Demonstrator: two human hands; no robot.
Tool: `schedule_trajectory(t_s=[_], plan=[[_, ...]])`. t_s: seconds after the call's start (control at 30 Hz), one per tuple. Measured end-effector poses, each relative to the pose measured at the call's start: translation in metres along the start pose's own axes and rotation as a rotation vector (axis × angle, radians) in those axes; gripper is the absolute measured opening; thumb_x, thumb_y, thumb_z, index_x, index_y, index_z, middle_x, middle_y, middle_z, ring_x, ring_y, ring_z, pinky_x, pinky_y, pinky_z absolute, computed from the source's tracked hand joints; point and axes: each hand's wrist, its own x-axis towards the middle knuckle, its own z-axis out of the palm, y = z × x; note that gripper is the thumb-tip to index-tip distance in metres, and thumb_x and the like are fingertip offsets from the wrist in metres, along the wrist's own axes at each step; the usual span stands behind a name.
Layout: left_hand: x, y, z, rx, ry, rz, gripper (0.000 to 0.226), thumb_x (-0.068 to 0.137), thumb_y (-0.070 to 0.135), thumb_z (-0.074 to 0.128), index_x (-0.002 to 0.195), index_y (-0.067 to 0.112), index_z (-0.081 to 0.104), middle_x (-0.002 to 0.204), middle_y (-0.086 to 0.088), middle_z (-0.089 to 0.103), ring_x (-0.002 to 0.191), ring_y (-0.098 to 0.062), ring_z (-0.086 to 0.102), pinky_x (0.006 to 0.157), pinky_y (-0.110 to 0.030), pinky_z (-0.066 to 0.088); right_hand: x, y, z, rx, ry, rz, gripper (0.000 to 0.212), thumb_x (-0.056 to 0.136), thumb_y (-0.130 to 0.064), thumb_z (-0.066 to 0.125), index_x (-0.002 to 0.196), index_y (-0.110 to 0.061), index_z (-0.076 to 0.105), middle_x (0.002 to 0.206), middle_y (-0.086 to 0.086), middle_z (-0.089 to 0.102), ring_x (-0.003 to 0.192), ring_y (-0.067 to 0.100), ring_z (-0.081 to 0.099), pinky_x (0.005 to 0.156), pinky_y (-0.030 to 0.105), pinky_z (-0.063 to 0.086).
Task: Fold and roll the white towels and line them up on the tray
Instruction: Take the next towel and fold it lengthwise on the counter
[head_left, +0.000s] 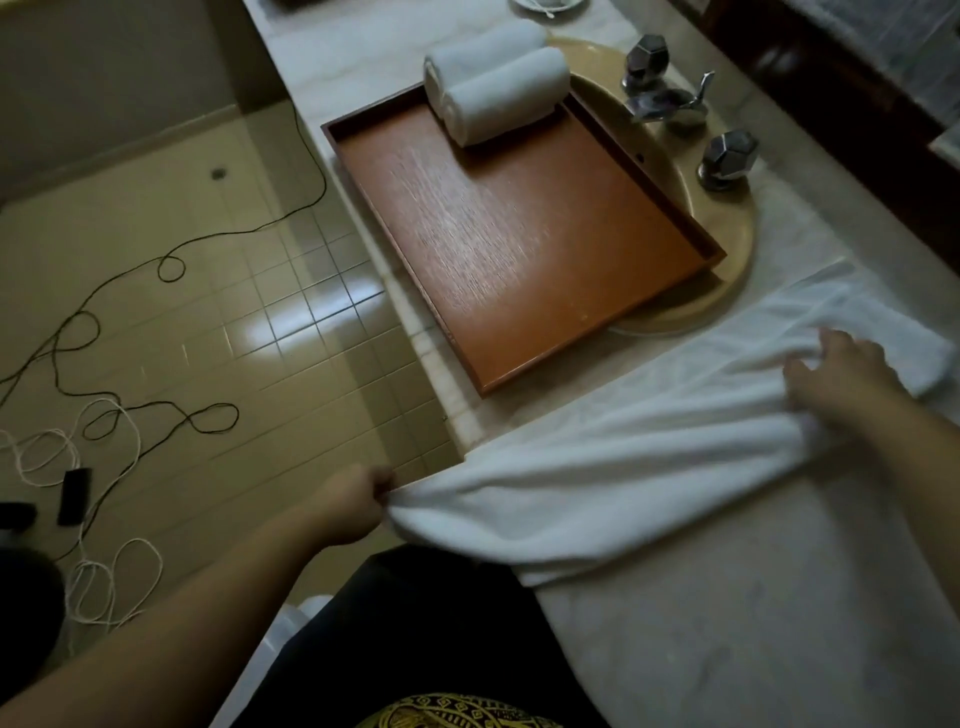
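From the head camera, a white towel (649, 441) lies spread across the marble counter (727, 649), stretched between the two hands. The left hand (353, 506) sits at the towel's near-left corner, just off the counter edge, its fingers curled tight and pinching that corner so the cloth is pulled taut toward it. The right hand (836, 379) lies on top of the towel toward its far-right end, fingers spread and only loosely bent, pressing down on the fabric; cloth is bunched under the heel of the palm, though whether it is actually gripped there cannot be told.

Beyond both hands, a wooden tray (519, 234) rests partly over the sink basin (727, 260), its near corner just beyond the towel's far edge. Two rolled towels (498, 88) lie side by side, touching, at the tray's far end, well away from either hand. Chrome taps (675, 98) stand beyond the right hand. Left of the left hand, cables (104, 364) trail over the tiled floor (208, 234).
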Motion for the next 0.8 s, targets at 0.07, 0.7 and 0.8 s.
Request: schedule_trajectory(t_s=[0.07,0.7,0.8], plan=[[-0.002,0.01,0.0,-0.028,0.068,-0.039,0.023,0.093,0.008,0.06,0.104,0.028,0.065,0.105,0.008,0.063,0.102,-0.018,0.062,0.082,-0.033,0.052,0.0,-0.005,-0.011,-0.053,-0.03,0.035,0.081,0.092,-0.044,0.063,0.159,-0.026,0.022,0.154,0.022,0.026,0.126,0.051,0.044,0.102,0.059,0.046],[0.021,0.198,0.021,0.244,0.308,0.191,0.025,0.101,0.058,0.051,0.105,0.034,0.046,0.103,0.008,0.039,0.094,-0.013,0.039,0.08,-0.03,0.037,0.072,0.004,-0.078,0.101,0.01,0.027,0.075,0.088,-0.046,0.077,0.142,-0.001,0.055,0.142,0.023,0.057,0.124,0.041,0.059,0.093,0.039,0.049],[0.018,0.197,0.021,0.263,0.298,0.238,0.022,0.104,0.056,0.046,0.101,0.035,0.041,0.101,0.009,0.039,0.091,-0.013,0.04,0.078,-0.03,0.038,0.081,0.009,-0.086,0.076,-0.047,0.012,0.078,0.086,-0.047,0.081,0.137,0.005,0.056,0.137,0.025,0.059,0.119,0.043,0.061,0.092,0.041,0.051]])
